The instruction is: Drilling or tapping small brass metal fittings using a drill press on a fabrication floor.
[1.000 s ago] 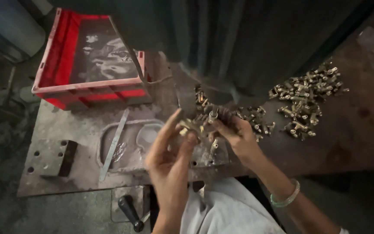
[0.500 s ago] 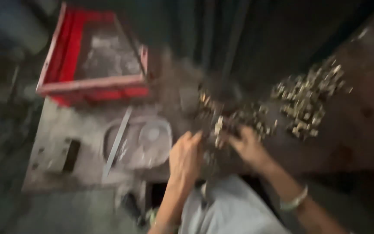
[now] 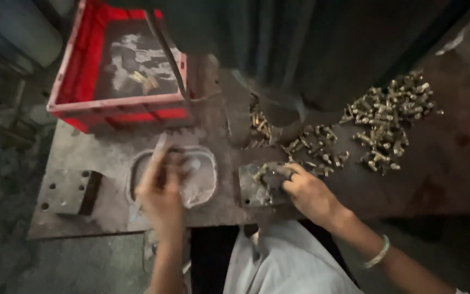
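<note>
Where the right hand (image 3: 307,191) rests, brass fittings (image 3: 322,148) glint.

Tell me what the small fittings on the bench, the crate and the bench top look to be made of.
Small fittings: likely brass, by their yellow-gold metallic glint. Crate: looks like moulded plastic, bright red and dusty inside. Bench top: seemingly steel plate, dull brown with rusty patches. The right hand rests by a grey metal block.

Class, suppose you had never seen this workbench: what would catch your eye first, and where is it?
First the red crate at the far left of the metal table, then the heap of small brass parts at the far right. In the foreground, the right hand rests on a small metal block, and the left hand hovers over an oval recess.
</note>
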